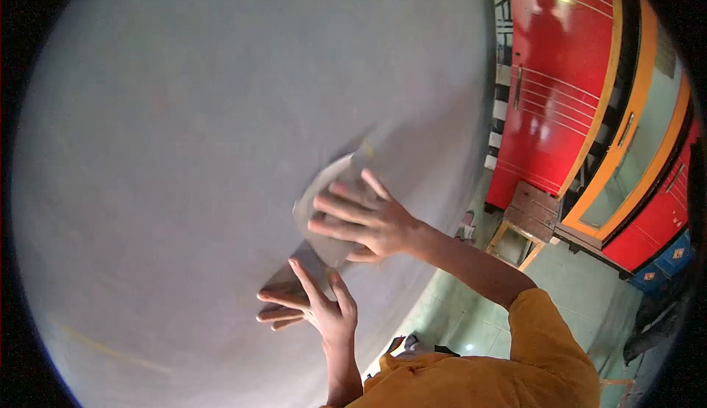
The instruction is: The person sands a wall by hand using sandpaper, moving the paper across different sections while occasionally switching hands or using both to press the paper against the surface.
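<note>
Yellow sleeve (545, 334) low in view, both hands flat on a pale sheet (315, 200) against the grey surface (162, 150).
Most of the sheet seems pressed down, though its upper corner looks not yet flat. The right hand (368, 222) spreads its fingers over the middle. The left hand (320, 308) lies below, palm open on the lower end. Neither hand grips the sheet.

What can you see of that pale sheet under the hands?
The sheet is a thin, pale grey piece, paper-like, with a rounded edge, lying flat against the big grey surface. The right hand presses on it with spread fingers, hiding much of it. The left hand lies open just below; whether it touches is unclear.
</note>
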